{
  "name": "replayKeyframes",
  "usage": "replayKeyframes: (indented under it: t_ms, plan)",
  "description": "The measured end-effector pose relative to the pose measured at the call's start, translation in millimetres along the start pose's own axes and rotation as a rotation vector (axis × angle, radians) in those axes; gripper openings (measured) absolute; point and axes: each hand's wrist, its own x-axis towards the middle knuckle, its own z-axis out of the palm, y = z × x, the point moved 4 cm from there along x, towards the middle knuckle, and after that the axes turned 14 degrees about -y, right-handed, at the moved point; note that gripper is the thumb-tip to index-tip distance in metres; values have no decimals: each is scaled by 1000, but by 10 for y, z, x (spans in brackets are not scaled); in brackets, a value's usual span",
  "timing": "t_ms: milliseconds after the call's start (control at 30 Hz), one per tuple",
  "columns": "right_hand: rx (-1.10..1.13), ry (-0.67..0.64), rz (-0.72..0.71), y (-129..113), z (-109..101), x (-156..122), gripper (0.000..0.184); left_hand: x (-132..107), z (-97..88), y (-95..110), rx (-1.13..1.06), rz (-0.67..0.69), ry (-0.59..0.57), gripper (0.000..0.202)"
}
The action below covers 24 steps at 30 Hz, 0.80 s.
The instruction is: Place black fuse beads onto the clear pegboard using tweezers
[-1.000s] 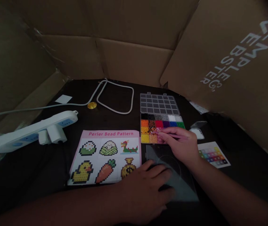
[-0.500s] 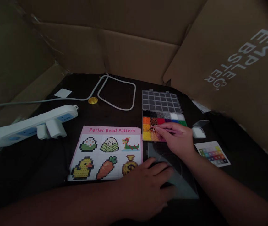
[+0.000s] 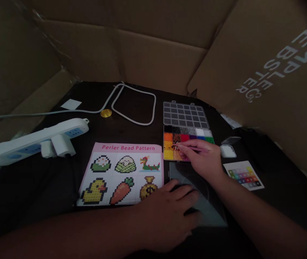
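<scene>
My right hand (image 3: 206, 158) pinches slim pink tweezers (image 3: 195, 148), with their tip down among the beads of the open bead box (image 3: 185, 160), near the yellow and brown compartments. Whether a bead sits in the tip is too small to tell. My left hand (image 3: 173, 212) lies with fingers apart on the clear pegboard (image 3: 212, 217), covering part of it. Its wrist side overlaps the corner of the pattern sheet (image 3: 127, 148), which shows pixel pictures such as a duck and a carrot. Behind the beads, the box's gridded lid (image 3: 185, 115) is folded back flat.
A small white container (image 3: 228, 151) with its lid up and a colour chart card (image 3: 244, 175) lie at the right. On the left are a power strip (image 3: 31, 142), a looped cable (image 3: 153, 108), a gold disc (image 3: 106, 113) and white paper (image 3: 71, 104). Cardboard walls (image 3: 153, 54) enclose the table.
The whole view has shifted very slightly. My right hand keeps the tweezers at nearly the same spot in the bead box, and my left hand stays on the pegboard.
</scene>
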Motion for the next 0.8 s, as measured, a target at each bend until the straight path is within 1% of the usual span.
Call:
replayKeyframes:
  t_ms: [133,333,800]
  plan:
    - [-10,5,-9,-20,0,-2,12,4,6,-3,-1,3,-11,32]
    - [35,-11,33,-2,10,4,16,0,9,-1,-7,1,14,32]
    - [21,-24,44,16,7,17,19,3,-8,3,-14,-8,29,32]
